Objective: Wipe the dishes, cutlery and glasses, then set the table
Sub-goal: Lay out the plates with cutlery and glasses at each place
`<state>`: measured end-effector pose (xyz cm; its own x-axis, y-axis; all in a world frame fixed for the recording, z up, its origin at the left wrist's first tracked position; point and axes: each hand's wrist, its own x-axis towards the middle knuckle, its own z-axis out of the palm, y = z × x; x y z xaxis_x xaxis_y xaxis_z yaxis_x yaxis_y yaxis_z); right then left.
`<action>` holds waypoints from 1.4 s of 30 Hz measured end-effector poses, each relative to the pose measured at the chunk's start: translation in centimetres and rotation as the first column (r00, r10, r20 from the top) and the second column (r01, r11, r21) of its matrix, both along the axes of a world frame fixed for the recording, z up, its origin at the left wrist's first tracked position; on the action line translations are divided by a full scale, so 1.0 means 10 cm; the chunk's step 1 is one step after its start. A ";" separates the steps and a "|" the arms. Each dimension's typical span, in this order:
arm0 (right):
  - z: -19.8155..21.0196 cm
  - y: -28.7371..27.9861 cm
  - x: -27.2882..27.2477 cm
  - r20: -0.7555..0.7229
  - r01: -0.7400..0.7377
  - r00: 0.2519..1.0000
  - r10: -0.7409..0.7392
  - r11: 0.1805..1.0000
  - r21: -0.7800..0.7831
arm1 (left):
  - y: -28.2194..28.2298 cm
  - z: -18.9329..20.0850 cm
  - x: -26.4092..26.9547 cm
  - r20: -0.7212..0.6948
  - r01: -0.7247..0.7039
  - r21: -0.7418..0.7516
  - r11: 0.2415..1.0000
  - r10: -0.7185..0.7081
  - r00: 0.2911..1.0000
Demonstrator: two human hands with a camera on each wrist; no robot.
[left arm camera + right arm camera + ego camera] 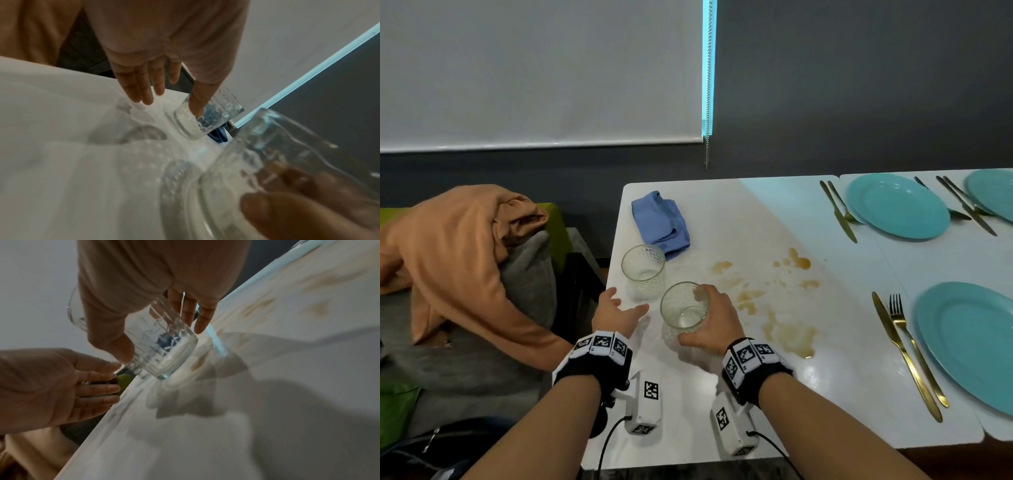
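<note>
My right hand (697, 317) grips a clear patterned glass (684, 306), tilted just above the white table (722, 394); the right wrist view shows the same glass (162, 345) between thumb and fingers. A second glass (643, 267) stands upright near the table's left edge, also visible as the standing glass (207, 120) past my left thumb. My left hand (626, 305) hovers open beside it, fingers straight, holding nothing. A folded blue cloth (661, 222) lies behind the glasses. Teal plates (897, 205) (969, 342) with gold knife and fork (904, 353) sit to the right.
Brown liquid stains (787, 329) spread over the table's middle, right of my right hand. An orange garment (455, 246) drapes over a grey cushion on the sofa to the left. A third plate (993, 192) and dark cutlery (965, 205) lie far right.
</note>
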<state>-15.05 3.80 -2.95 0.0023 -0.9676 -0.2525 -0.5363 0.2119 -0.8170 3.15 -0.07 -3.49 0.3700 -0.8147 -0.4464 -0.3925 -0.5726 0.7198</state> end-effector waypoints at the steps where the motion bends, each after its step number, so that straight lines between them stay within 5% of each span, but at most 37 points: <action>1: 0.01 0.00 -0.09 -0.006 0.022 1.000 -0.022 1.000 -0.010 | -0.03 0.02 -0.06 0.012 0.020 -0.042 0.999 -0.019 1.000; 4: 0.08 -0.02 -0.35 -0.029 0.080 0.996 -0.081 0.996 -0.025 | -0.16 0.00 -0.23 -0.010 0.065 -0.100 0.993 -0.066 0.998; 11: 0.11 0.02 -0.89 -0.090 0.165 0.982 -0.168 0.986 -0.037 | -0.37 -0.18 -0.41 -0.019 -0.092 -0.168 0.981 0.090 0.996; 19: 0.31 0.00 -1.29 -0.054 0.257 0.964 -0.260 0.965 -0.049 | -0.29 0.01 -0.79 0.064 0.017 -0.259 0.966 -0.001 0.998; 33: 0.74 0.25 -3.16 -0.084 0.585 0.802 -0.591 0.806 -0.087 | -0.13 0.55 -3.01 -0.040 0.423 -0.310 0.852 -0.456 0.889; 42: 0.55 0.14 -4.62 -0.128 0.717 0.691 -0.712 0.697 -0.003 | -0.26 0.53 -4.32 -0.070 0.523 -0.244 0.816 -0.553 0.830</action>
